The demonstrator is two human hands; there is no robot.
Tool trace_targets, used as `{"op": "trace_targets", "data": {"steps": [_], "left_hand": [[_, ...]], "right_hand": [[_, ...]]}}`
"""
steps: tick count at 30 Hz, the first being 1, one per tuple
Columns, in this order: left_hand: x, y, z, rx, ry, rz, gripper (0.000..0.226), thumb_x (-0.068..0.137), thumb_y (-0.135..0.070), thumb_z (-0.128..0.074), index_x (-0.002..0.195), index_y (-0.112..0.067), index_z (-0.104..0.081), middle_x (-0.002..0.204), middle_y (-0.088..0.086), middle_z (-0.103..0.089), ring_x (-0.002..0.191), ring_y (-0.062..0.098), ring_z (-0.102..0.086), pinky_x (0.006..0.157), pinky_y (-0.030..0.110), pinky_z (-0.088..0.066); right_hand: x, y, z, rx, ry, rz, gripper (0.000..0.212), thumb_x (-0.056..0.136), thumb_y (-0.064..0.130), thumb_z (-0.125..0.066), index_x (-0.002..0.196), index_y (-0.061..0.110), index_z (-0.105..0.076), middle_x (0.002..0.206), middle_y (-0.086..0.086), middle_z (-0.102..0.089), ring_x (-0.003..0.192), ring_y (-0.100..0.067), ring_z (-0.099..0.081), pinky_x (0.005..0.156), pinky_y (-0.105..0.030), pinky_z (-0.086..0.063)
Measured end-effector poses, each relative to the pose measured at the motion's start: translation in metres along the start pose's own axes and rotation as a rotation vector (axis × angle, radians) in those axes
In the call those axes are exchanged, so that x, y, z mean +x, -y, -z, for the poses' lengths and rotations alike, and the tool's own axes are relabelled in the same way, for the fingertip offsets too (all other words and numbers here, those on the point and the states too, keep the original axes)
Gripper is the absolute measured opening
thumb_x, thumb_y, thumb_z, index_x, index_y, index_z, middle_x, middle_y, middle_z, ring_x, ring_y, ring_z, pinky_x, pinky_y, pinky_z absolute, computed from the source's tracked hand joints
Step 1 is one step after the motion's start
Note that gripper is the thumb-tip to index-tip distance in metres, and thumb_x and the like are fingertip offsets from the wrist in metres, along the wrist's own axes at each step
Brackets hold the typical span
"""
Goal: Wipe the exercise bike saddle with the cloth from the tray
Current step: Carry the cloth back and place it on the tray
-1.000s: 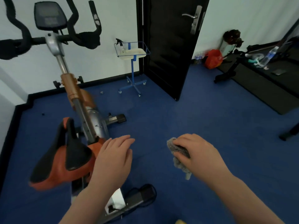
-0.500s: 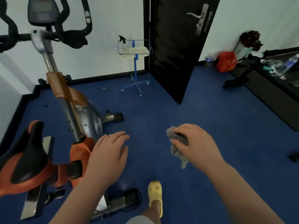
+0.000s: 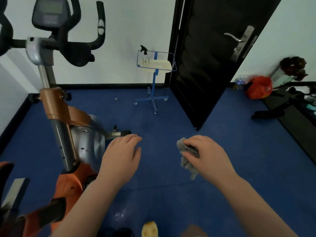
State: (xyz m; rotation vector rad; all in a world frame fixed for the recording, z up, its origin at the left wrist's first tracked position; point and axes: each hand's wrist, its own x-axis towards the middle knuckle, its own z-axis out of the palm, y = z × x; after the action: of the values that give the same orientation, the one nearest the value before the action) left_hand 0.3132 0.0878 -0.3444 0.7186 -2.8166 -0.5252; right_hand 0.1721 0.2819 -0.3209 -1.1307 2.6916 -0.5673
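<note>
Shifted leftward: orange-and-black padded saddle (image 3: 6,170), now at frame edge; right hand (image 3: 203,153) clamps crumpled grey cloth (image 3: 187,156); left hand (image 3: 122,156) spread, empty.

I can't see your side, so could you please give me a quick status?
Right hand gripping the cloth. Left hand open, empty. Saddle at far left edge, untouched. Nothing in the way.

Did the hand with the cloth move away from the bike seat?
Yes. The right hand, shut on the grey cloth, was beside the saddle a second ago; now the saddle sits at the left edge, farther off, and the blue tray stand looms nearer.
</note>
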Motion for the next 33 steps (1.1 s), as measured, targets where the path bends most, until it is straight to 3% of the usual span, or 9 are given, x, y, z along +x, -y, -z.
{"op": "trace_targets", "data": {"steps": [8,16,21,28,33], "left_hand": [[0.101,-0.022,-0.021,-0.029,-0.011,0.009,0.029,0.088,-0.023,-0.054,0.116,-0.019,-0.061,0.121,-0.004,-0.063,0.107,0.021,-0.058,0.097,0.039,-0.044],[0.234,-0.056,-0.04,0.004,-0.016,0.036,0.03,0.088,-0.026,-0.049,0.115,-0.021,-0.061,0.121,-0.007,-0.062,0.105,0.02,-0.06,0.097,0.035,-0.042],[0.308,-0.065,-0.044,-0.026,-0.014,0.074,0.033,0.092,-0.026,-0.048,0.124,-0.022,-0.056,0.128,-0.009,-0.056,0.115,0.017,-0.053,0.1,0.03,-0.035],[0.392,-0.021,-0.057,-0.028,0.057,0.164,0.03,0.091,-0.028,-0.049,0.12,-0.026,-0.056,0.127,-0.012,-0.056,0.112,0.015,-0.054,0.096,0.029,-0.039],[0.485,0.014,-0.055,-0.043,0.067,0.098,0.03,0.091,-0.027,-0.049,0.12,-0.023,-0.058,0.126,-0.01,-0.056,0.112,0.016,-0.054,0.095,0.029,-0.039]], "right_hand": [[0.114,-0.047,0.018,0.006,-0.01,0.035,0.026,0.088,0.034,-0.062,0.113,0.03,-0.063,0.11,0.019,-0.059,0.107,-0.006,-0.051,0.082,-0.028,-0.046],[0.245,-0.106,0.049,-0.037,0.034,0.152,0.025,0.09,0.034,-0.058,0.115,0.031,-0.061,0.112,0.019,-0.057,0.107,-0.006,-0.048,0.079,-0.021,-0.039],[0.324,-0.129,0.059,-0.036,0.047,0.191,0.028,0.09,0.035,-0.058,0.118,0.03,-0.059,0.113,0.017,-0.057,0.106,-0.006,-0.048,0.08,-0.02,-0.038],[0.432,-0.137,0.052,0.0,0.098,0.201,0.028,0.09,0.034,-0.058,0.117,0.03,-0.058,0.112,0.017,-0.057,0.106,-0.005,-0.048,0.081,-0.019,-0.039],[0.521,-0.132,0.042,0.006,0.112,0.151,0.029,0.09,0.033,-0.058,0.118,0.029,-0.054,0.115,0.016,-0.056,0.109,-0.007,-0.048,0.085,-0.023,-0.041]]}}
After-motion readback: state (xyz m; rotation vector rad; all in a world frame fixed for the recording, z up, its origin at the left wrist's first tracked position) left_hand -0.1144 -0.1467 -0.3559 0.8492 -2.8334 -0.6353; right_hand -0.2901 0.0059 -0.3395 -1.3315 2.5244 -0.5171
